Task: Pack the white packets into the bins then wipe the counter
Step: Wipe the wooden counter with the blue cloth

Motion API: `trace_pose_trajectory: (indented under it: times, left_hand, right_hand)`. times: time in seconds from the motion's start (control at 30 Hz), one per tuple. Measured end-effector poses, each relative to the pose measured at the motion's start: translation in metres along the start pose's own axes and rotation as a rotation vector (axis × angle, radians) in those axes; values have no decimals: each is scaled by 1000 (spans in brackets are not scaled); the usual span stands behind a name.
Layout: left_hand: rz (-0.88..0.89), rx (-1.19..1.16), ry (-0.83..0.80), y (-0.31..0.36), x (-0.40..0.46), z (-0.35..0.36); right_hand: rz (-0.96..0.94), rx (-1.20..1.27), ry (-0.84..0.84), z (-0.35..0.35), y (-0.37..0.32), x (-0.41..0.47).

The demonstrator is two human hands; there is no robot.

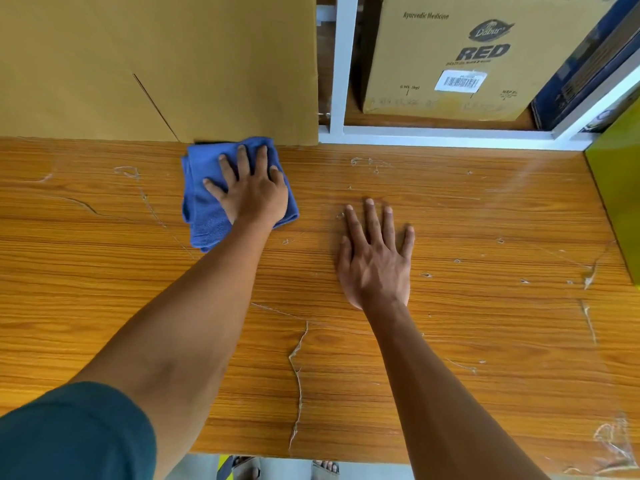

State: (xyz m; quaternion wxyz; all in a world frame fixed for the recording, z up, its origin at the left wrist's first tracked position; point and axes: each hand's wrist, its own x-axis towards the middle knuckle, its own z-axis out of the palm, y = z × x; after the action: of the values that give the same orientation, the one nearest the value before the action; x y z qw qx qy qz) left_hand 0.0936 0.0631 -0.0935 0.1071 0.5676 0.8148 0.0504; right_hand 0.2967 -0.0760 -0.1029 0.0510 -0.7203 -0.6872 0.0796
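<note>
Wood-grain counter (450,341): left fingers (244,161) flat on blue cloth (204,216), right fingers (372,216) spread flat.

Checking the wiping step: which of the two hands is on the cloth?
The left hand, pressed flat on the folded blue cloth near the plain cardboard box. The right hand lies flat on bare counter.

Cloth (204,202) on counter (450,341) — (left).

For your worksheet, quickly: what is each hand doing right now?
Left hand: open, fingers spread, pressing the blue cloth.
Right hand: open, flat on the counter, holding nothing.
</note>
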Motion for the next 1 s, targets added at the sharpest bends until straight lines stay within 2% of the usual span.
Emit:
trace_pose_trajectory:
  times: [0.07, 0.2, 0.27, 0.37, 0.47, 0.53, 0.63, 0.73, 0.83, 1.0]
  left_hand:
    - [39, -6, -23, 18, -8, 4]
    - [468, 70, -20, 15, -46, 14]
    - [607, 94, -28, -4, -60, 13]
    - [532, 101, -15, -21, -50, 9]
    - [335, 45, -11, -1, -19, 6]
    - [284, 23, -41, 13, -11, 5]
    - [406, 58, -33, 1, -40, 10]
    - [576, 85, 75, -32, -112, 19]
    - [582, 90, 68, -52, -153, 20]
    - [517, 72, -1, -18, -93, 13]
  right_hand:
    - [4, -3, 3, 1, 1, 0]
    - [-1, -4, 4, -1, 0, -1]
    - [3, -1, 3, -2, 0, -2]
    - [-5, -11, -2, -3, -1, -1]
    - [-6, -23, 2, -2, 0, 0]
    - [-3, -23, 1, -2, 0, 0]
    - [-2, -25, 2, -2, 0, -1]
    - [4, -17, 7, -2, -1, -1]
    - [6, -14, 0, -3, -1, 0]
    - [3, -30, 5, 0, -2, 0]
